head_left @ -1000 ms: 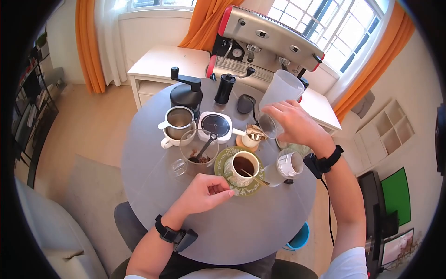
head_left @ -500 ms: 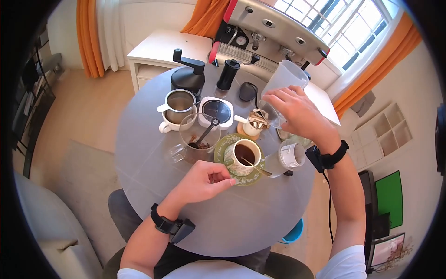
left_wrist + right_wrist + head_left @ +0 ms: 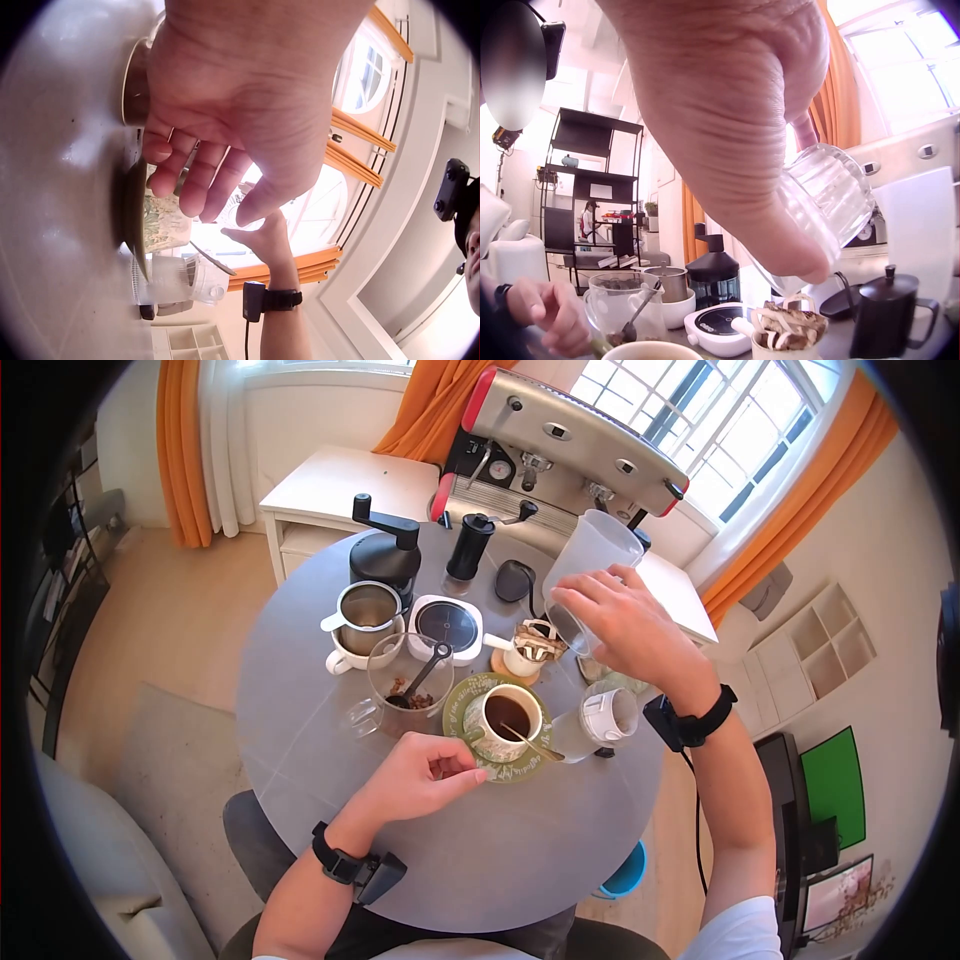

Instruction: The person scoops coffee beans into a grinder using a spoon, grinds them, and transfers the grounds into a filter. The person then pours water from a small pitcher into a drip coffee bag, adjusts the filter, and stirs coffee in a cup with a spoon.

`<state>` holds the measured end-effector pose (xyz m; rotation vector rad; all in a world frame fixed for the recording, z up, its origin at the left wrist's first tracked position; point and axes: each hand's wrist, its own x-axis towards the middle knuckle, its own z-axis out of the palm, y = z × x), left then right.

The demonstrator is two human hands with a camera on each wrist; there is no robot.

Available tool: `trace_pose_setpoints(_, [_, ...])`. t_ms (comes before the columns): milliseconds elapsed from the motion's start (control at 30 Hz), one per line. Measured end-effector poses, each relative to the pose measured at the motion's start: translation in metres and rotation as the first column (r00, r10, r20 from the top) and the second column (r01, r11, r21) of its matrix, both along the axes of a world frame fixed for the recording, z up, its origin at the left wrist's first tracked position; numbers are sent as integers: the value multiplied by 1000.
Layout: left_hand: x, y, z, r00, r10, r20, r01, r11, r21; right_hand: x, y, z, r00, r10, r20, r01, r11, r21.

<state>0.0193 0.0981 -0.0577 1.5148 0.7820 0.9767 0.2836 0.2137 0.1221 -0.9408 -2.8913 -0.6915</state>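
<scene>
My right hand grips a clear drinking glass, tilted on its side above a drip coffee bag. The paper bag is hooked on a small white cup with a side handle, on a round wooden coaster. My left hand, fingers loosely curled and holding nothing, hovers by the front edge of a green patterned saucer. A patterned cup of dark coffee stands on this saucer, a gold spoon leaning across it. Left of it is a glass pitcher with a black scoop and brown bits.
Behind stand a black hand grinder, a slimmer grinder, a white scale and a strainer over a cup. A translucent pitcher is beyond my right hand. A clear container with a white top is right of the saucer.
The head view shifts slightly. Both hands stay almost in place, the right still holding the tilted glass over the drip bag and the left beside the saucer.
</scene>
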Motion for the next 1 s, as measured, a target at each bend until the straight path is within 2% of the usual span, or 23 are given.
trace_pose_setpoints(233, [0, 0, -4, 999, -9, 36, 11, 999, -53, -4, 5, -6, 999, 25, 33, -25, 1000, 6])
trace_pose_setpoints(333, [1, 0, -3, 1000, -14, 23, 15, 999, -42, -2, 9, -8, 999, 35, 20, -36, 997, 61])
trace_pose_setpoints(433, [0, 0, -4, 1000, -22, -5, 22, 1000, -4, -5, 11, -13, 997, 32, 67, -34, 999, 35])
trace_pose_setpoints(500, [1, 0, -5, 999, -20, 36, 21, 999, -24, -8, 15, -14, 995, 29, 95, -34, 998, 49])
trace_pose_setpoints(600, [1, 0, -3, 1000, -18, 12, 18, 999, -47, -13, 20, -17, 987, 48, 154, -57, 997, 55])
trace_pose_setpoints(833, [1, 0, -2, 1000, -7, 18, 7, 1000, -29, 4, 24, -11, 990, 26, 136, -30, 999, 31])
trace_pose_setpoints(900, [-1, -1, 0, 1000, -21, 9, 21, 999, -45, 21, 20, -2, 979, -174, -103, 156, 974, -163])
trace_pose_setpoints(933, [-1, -1, 0, 1000, -23, 8, 24, 999, -45, 39, 25, -8, 954, -208, -217, 168, 968, -188])
trace_pose_setpoints(967, [-1, -1, -1, 1000, -23, 2, 23, 999, -41, 55, 26, -14, 953, -212, -218, 172, 967, -187])
trace_pose_setpoints(1000, [0, -1, -1, 1000, -24, -5, 23, 999, -37, 70, 25, -19, 859, -335, -388, 191, 912, -364])
